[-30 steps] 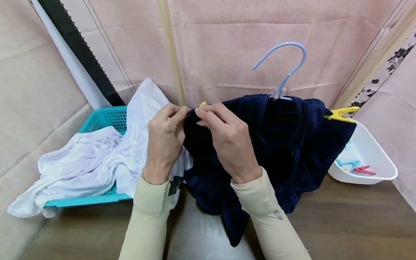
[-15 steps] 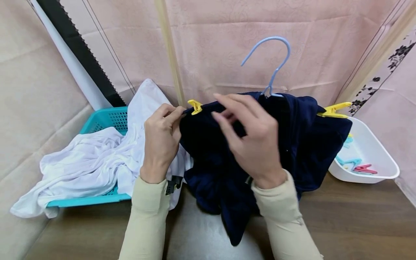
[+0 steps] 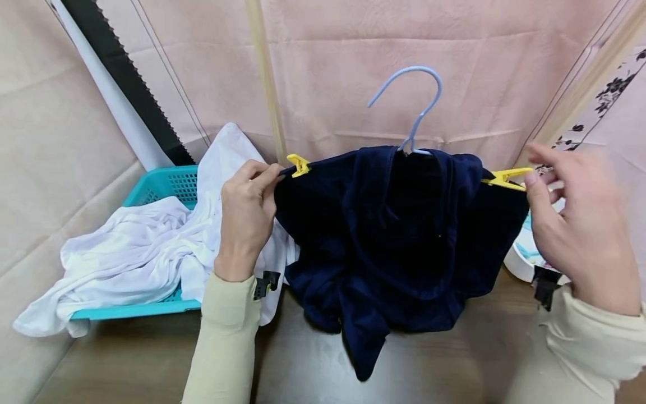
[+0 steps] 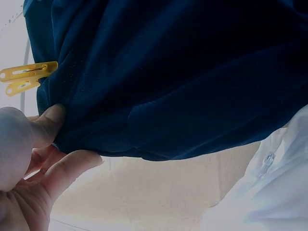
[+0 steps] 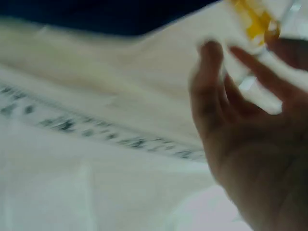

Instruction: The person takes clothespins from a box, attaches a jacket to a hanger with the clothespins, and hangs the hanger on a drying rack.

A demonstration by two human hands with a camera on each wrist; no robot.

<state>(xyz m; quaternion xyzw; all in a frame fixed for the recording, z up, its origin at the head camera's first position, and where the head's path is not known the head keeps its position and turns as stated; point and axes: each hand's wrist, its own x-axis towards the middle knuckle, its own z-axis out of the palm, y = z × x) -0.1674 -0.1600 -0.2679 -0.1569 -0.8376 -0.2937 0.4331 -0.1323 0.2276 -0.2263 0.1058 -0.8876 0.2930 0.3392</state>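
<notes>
A navy garment [image 3: 323, 235] hangs on a light-blue hanger [image 3: 419, 68], whose hook sticks up above the fabric. My left hand [image 3: 247, 216] pinches the garment's upper left corner; in the left wrist view the thumb lies on the dark cloth [image 4: 159, 110]. Just beside those fingers, a yellow clothespin [image 3: 299, 166] is clipped on the top edge. Another yellow clothespin [image 3: 504, 178] grips the right side. At its handle end is my right hand [image 3: 587, 224], blurred, with fingers spread and relaxed; whether the thumb touches the clothespin I cannot tell.
Left of the garment, a teal basket [image 3: 136, 313] holds white clothing [image 3: 136, 247] that spills over its rim. A white tub [image 3: 520, 266] with clothespins stands behind my right hand, mostly covered. Pink cloth walls [image 3: 328, 84] enclose the wooden table [image 3: 434, 365].
My right hand has let go of the left yellow clothespin and moved far right to the other one. The left hand stays on the corner, and the hanger hook has shifted left.
</notes>
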